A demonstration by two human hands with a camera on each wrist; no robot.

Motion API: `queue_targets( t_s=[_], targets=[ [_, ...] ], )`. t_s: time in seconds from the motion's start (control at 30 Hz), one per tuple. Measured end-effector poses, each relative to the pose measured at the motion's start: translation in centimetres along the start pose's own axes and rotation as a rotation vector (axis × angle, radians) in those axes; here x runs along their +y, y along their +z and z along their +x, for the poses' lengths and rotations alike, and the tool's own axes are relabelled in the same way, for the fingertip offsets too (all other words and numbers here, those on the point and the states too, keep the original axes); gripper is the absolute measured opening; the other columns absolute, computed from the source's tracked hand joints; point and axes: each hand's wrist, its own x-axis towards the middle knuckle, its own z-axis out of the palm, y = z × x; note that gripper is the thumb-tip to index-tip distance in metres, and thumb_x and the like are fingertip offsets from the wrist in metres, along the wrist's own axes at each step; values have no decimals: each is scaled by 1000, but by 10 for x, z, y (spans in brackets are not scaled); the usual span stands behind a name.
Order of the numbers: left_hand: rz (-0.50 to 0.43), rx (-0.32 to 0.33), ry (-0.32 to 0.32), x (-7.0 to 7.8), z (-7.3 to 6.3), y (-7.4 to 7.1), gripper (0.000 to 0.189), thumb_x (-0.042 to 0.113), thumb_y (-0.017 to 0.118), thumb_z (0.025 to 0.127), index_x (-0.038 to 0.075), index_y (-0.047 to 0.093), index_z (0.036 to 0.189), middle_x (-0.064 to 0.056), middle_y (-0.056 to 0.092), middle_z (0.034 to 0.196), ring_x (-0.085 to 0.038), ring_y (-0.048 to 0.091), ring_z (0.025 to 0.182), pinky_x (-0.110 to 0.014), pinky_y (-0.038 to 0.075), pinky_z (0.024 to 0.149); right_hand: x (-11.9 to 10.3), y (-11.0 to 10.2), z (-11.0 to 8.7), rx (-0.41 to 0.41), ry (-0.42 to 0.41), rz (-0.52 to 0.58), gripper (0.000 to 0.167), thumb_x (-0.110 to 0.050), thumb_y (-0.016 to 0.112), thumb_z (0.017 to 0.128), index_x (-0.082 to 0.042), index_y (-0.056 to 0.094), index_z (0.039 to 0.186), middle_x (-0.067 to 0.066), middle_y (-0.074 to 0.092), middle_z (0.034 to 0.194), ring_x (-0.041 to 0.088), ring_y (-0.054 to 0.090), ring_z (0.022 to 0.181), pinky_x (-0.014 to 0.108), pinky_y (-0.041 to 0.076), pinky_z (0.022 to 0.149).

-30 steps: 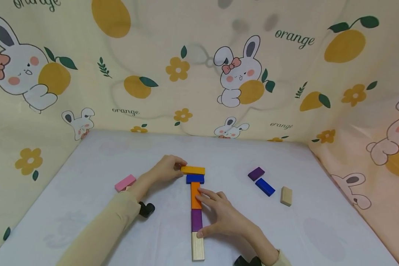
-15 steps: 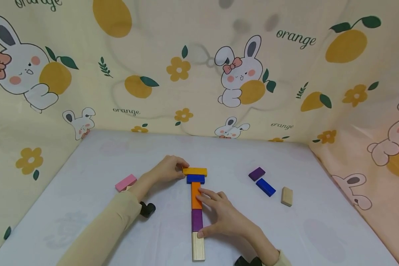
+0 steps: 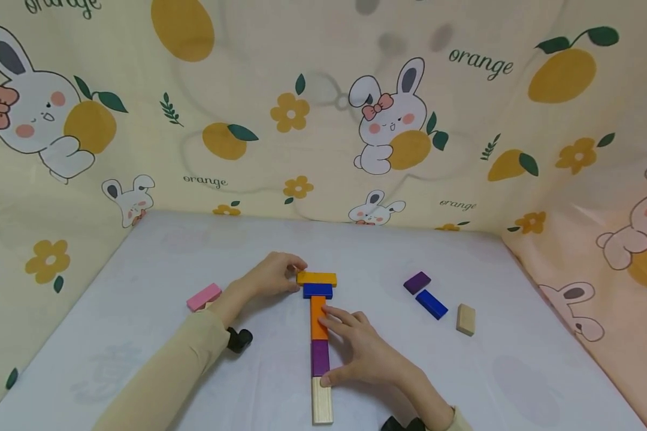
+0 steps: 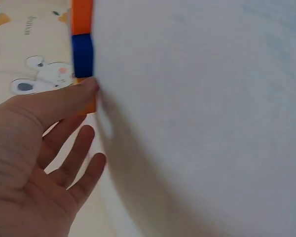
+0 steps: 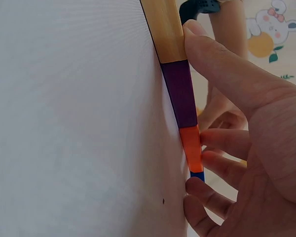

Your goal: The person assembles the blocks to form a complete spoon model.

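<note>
A column of blocks lies end to end in the head view: a plain wooden block (image 3: 322,405) nearest, then a purple block (image 3: 320,358) and an orange block (image 3: 317,311). Across its far end lie a blue block (image 3: 317,291) and, behind that, a yellow-orange block (image 3: 318,279). My left hand (image 3: 269,275) pinches the left end of the yellow-orange block between thumb and fingers. My right hand (image 3: 363,350) is spread along the column's right side. Its thumb (image 5: 200,37) touches the plain wooden block, while fingertips touch the orange block.
On the right of the white tabletop (image 3: 517,371) lie another purple block (image 3: 417,282), a second blue block (image 3: 431,304) and another plain wooden block (image 3: 466,319). A pink block (image 3: 203,297) lies by my left forearm. Patterned cloth (image 3: 313,143) rises behind the table.
The yellow-orange block has slid slightly right and closer to the crosswise blue block, with my left hand following it. My right hand stays in place on the column.
</note>
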Motion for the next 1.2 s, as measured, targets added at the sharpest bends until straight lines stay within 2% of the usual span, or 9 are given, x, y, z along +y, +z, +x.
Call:
queue_targets(
  t_s=[0.13,0.27,0.33,0.43,0.53,0.67,0.8,0.97,1.2],
  targets=[
    [-40,22,22,5,-19,-18,47,13,79,84,8,64,129,-6,64,125,-23,56,112,-42,47,98,0,0,0,-4,10,9,96,-64,78,70,-22,44,150,-5,24,160,24,32,125,55,40,100],
    [-67,112,88,2,-57,-43,42,14,78,85,8,66,125,-6,65,123,-30,57,111,-48,47,95,0,-1,-1,0,8,20,97,-63,79,70,-20,45,150,-5,24,160,24,31,126,55,39,100],
    [-69,171,95,-5,-78,-53,40,13,77,86,9,67,124,-6,65,122,-32,58,110,-49,48,94,0,-2,-1,5,5,21,97,-63,79,70,-19,45,150,-4,24,160,24,31,126,55,38,100],
    [-62,269,57,-19,-110,-66,37,11,77,85,8,68,122,-7,66,120,-33,60,108,-50,49,91,0,-2,-1,10,0,17,98,-63,79,69,-19,45,150,-4,24,160,25,31,127,55,38,101],
    [-54,351,-26,-35,-139,-73,38,12,77,86,8,67,123,-11,66,120,-33,61,107,-50,50,89,0,-2,-1,4,7,18,98,-64,78,69,-20,44,150,-6,23,160,24,31,127,55,39,101],
    [-85,386,-128,-51,-168,-73,43,16,73,90,7,62,131,-14,63,125,-33,60,110,-49,51,91,1,-1,0,-3,17,15,99,-66,77,69,-22,43,151,-7,22,160,23,31,126,55,40,100],
    [-157,364,-142,-66,-182,-68,48,10,72,90,3,57,135,-16,62,127,-33,61,111,-39,52,91,1,-1,1,-4,10,11,99,-67,77,69,-22,43,151,-7,22,160,23,31,126,54,39,101],
    [-192,337,-129,-78,-187,-63,51,6,75,86,2,58,134,-17,63,124,-31,64,106,-23,52,83,1,-1,2,-7,7,5,99,-67,76,69,-22,43,151,-7,22,160,24,31,126,54,39,101],
    [-199,303,-150,-86,-190,-59,57,12,81,82,4,59,134,-11,68,108,-25,65,94,-25,53,77,1,0,3,-10,10,7,100,-66,78,68,-20,44,150,-5,23,160,24,32,127,55,39,101]
  ],
)
